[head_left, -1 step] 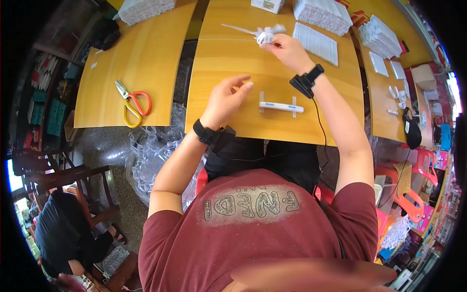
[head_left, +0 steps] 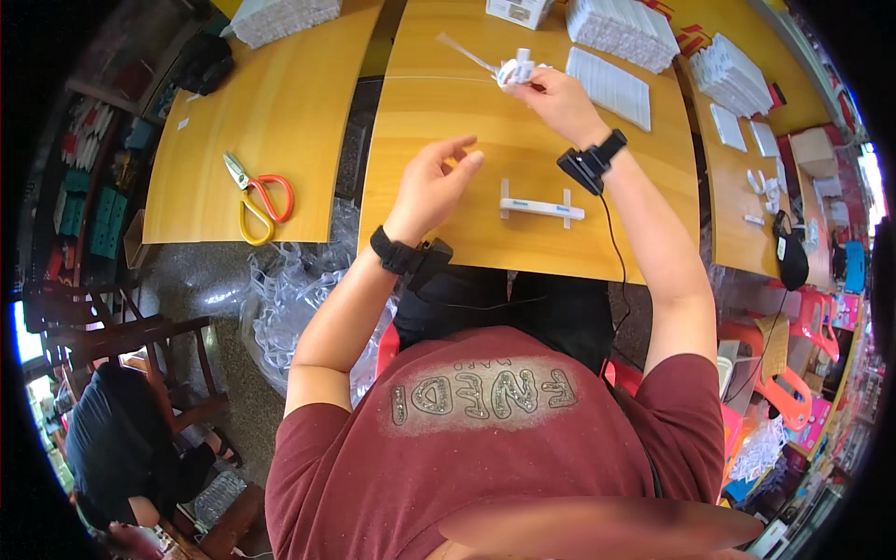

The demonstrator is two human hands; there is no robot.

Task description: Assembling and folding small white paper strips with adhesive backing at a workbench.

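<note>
Right hand (head_left: 563, 105), upper centre of the frame: grip pinching a white bundle (head_left: 516, 69) between thumb and fingers, above the table (head_left: 439, 112). Small, rounded, with a stubby end pointing up; perhaps a roll of tape, though too small in the view to say for certain. Trailing from it toward the upper left: a thin see-through strip (head_left: 467, 51), free at the far end.

Left hand (head_left: 437, 185), centre of the frame: grip spread, thumb and forefinger parted, other fingers loosely curved, holding nothing.

White bar (head_left: 541, 207), right of centre: slim, straight-edged, smooth, with blue marks along the face; lying on the table near the front edge. Crossing it near each end: one short strip (head_left: 505, 187) apiece, flat and see-through, jutting past both long sides.

Progress, as judged: short strips in place at both ends of the bar; trailing strip not yet laid down. Ranked pieces at the upper right judged part of the same batch.

Upper right: tall white stack (head_left: 623, 33), many slim layers, ridged edges; just below it, a row of white sticks (head_left: 609, 86), narrow, side by side.

Left: scissors (head_left: 246, 184), steel blades, one red and one yellow handle, glossy, on a second table (head_left: 289, 112).

Left of centre, lower: heap of plastic (head_left: 299, 308), crinkled, see-through.
</note>
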